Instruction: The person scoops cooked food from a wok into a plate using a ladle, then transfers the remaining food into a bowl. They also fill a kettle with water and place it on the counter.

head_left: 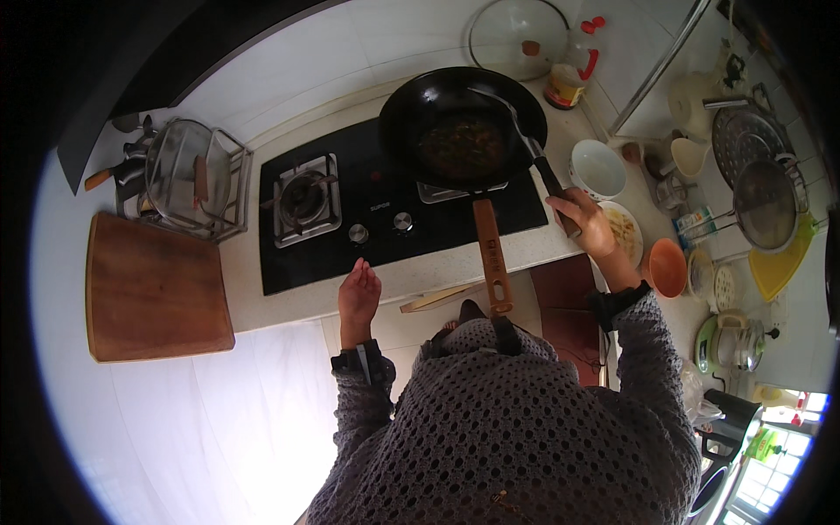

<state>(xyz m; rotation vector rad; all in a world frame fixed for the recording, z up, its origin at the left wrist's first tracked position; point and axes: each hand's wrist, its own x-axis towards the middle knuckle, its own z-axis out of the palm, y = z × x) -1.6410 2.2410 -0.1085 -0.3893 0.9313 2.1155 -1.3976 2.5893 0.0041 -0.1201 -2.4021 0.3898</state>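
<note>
My right hand [586, 223] grips the dark handle of a metal spatula [522, 128], whose head rests in the black wok [407, 131] against its inner wall. Browned food in dark liquid [462, 144] lies at the wok's bottom. The wok sits over the right burner of a black gas hob [367, 197], and its brown handle [491, 256] points towards my body. My left hand [360, 289] is raised near the hob's front edge, below the left knob [358, 233], with nothing in it and its fingers close together.
Right of the hob stand a white bowl [598, 169], a plate of pale food [623, 226] and an orange bowl [665, 268]. An oil bottle [569, 82] and a glass lid [518, 39] are behind. At left are a wooden cutting board [157, 289] and a metal rack [230, 190].
</note>
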